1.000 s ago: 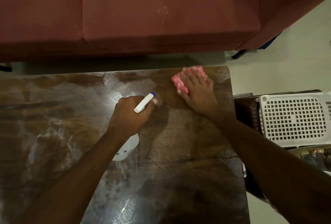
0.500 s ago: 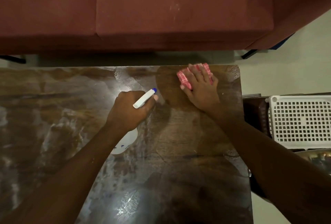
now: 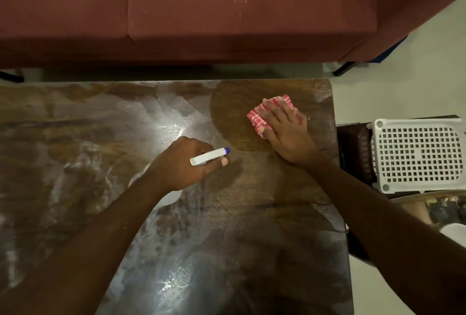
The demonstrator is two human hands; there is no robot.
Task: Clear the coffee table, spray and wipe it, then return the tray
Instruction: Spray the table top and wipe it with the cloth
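Note:
The dark wooden coffee table (image 3: 252, 239) fills the lower view, streaked with pale wet smears and a darker wiped patch at its far right corner. My right hand (image 3: 287, 133) lies flat with straight fingers on a folded red-and-white checked cloth (image 3: 257, 119), pressing it onto that patch. My left hand (image 3: 184, 163) grips a white spray bottle (image 3: 209, 156) with a blue nozzle tip pointing right; the bottle's body is mostly hidden under my hand and wrist.
A dark red sofa (image 3: 227, 12) runs along the far side of the table. To the right, beside the table's edge, a white perforated plastic basket (image 3: 418, 156) sits on a dark stand. Pale floor (image 3: 416, 83) shows at the far right.
My right hand has slid the cloth back toward me from the far edge. The left hand with the bottle stays in about the same place.

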